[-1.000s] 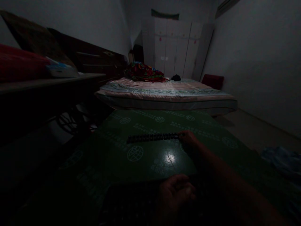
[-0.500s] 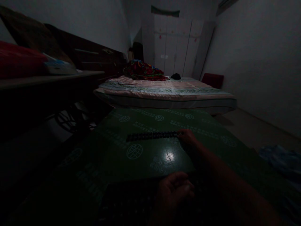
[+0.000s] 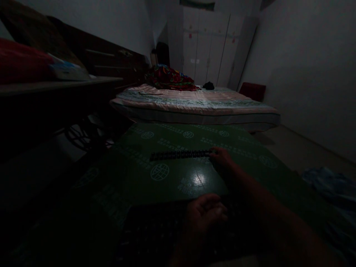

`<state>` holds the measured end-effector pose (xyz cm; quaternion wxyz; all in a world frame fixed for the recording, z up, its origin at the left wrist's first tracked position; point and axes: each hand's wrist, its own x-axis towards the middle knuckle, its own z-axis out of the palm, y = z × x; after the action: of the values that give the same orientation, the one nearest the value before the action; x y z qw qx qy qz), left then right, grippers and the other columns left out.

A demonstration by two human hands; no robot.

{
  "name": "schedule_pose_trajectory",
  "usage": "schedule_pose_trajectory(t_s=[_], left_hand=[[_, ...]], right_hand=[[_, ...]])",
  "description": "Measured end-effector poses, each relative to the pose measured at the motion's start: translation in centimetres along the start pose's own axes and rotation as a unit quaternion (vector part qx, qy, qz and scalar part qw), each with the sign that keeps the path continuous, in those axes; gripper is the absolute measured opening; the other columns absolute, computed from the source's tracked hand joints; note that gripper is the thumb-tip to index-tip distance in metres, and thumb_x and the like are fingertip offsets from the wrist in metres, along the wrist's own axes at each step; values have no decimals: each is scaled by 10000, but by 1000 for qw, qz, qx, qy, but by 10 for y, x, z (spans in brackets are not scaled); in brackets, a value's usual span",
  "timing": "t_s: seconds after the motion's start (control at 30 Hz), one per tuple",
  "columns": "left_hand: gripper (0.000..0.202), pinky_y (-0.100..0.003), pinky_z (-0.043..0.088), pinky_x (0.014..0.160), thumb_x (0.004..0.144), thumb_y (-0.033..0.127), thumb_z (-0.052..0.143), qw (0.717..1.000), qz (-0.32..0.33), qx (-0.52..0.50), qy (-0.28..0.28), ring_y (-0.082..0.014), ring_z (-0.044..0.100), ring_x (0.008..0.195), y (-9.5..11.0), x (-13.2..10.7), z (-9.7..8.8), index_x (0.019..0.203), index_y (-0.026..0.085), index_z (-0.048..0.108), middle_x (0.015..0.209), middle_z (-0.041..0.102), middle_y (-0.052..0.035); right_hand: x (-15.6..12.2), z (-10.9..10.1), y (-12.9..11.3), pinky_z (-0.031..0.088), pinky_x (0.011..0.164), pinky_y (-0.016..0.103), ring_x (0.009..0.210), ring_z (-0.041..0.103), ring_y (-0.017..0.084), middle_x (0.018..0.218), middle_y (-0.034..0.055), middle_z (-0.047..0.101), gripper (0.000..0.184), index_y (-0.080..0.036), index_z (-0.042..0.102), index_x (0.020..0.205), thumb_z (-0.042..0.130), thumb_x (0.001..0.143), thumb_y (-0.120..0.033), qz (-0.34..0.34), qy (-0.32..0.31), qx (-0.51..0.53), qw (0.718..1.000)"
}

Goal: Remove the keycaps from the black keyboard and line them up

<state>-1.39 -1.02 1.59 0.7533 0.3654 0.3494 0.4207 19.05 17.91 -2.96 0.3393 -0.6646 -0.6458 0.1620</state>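
Observation:
A black keyboard (image 3: 155, 226) lies on the green board at the near edge, dim and partly hidden by my arms. Over its middle rests my left hand (image 3: 207, 213), fingers curled together against the thumb; whatever they hold is too dark to make out. Farther away, a long row of small dark pieces that look like keycaps (image 3: 178, 154) stretches across the board. At the row's right end is my right hand (image 3: 221, 155), reaching forward with its fingertips closed together, touching the last pieces. Darkness hides what is between those fingertips.
The green board (image 3: 167, 189) with pale printed globes carries everything. Past its far edge stands a bed (image 3: 200, 107) with a red patterned blanket (image 3: 169, 78). To the left is a shelf (image 3: 105, 81) with a red bag; at the right lies bluish cloth (image 3: 330, 185).
The view has tipped slightly downward, so everything sits a little higher. My right hand stays at the row's right end, its fingers shifted slightly. My left hand remains curled over the keyboard.

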Motion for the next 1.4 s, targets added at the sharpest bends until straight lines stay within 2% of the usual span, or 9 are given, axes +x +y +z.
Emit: schedule_pose_trajectory(t_s=[0.17,0.27,0.37,0.47,0.67,0.8,1.0,1.27,1.4], left_hand=[[316,-280,482,626,610,273,717,999,28,5,35,-160,633,598,11,-1,4,871,123,621,726,694,-66],[324,-262,482,617,618,264,709,996,48,8,74,-151,637,591,19,-2,6,894,123,613,724,699,-61],[331,-240,480,589,617,266,706,992,70,2,108,-134,632,561,25,-1,6,898,120,609,706,699,-50],[328,-226,477,563,609,271,709,989,90,3,120,-121,624,536,27,2,5,882,123,603,692,698,-39],[340,-239,486,553,603,295,700,985,116,51,120,-132,625,524,25,6,5,874,114,599,679,696,-40],[315,-244,483,540,594,302,686,978,128,94,137,-136,619,509,25,6,7,835,115,607,655,689,-35],[274,-233,469,534,587,289,675,968,151,127,158,-123,604,483,30,9,9,794,122,607,607,673,-17],[212,-244,480,559,627,268,646,957,155,200,141,-133,611,511,35,1,14,792,138,620,629,668,-11],[200,-286,493,636,682,268,603,921,188,324,108,-183,642,660,21,-6,11,849,165,644,765,687,-43]], right_hand=[[-19,-35,-18,411,560,227,605,570,146,665,34,632,401,-156,665,807,414,825,-469,24,53,25,998],[-43,-66,-33,396,455,215,453,530,113,600,22,596,600,-137,611,947,204,860,-570,40,91,85,991],[-78,-92,-48,394,422,204,434,529,106,576,20,580,631,-122,609,893,260,815,-641,28,153,243,958],[-117,-104,-57,331,368,194,363,447,83,454,-3,505,647,-131,623,709,266,801,-662,40,213,235,948],[-169,-92,-62,319,334,180,340,449,76,441,-17,509,572,-161,564,653,324,779,-665,131,236,250,930],[-171,-84,-64,341,307,169,333,492,77,530,-16,582,462,-160,546,732,483,722,-618,155,178,349,907],[-171,-75,-59,451,426,176,587,631,131,755,28,645,315,-159,563,827,629,657,-415,119,121,389,906],[-185,-72,-49,474,489,218,527,604,117,726,18,653,311,-166,573,845,619,670,-419,161,120,387,900],[-184,-76,-50,471,491,215,532,603,120,698,18,639,302,-153,594,793,613,675,-430,157,152,376,901]])
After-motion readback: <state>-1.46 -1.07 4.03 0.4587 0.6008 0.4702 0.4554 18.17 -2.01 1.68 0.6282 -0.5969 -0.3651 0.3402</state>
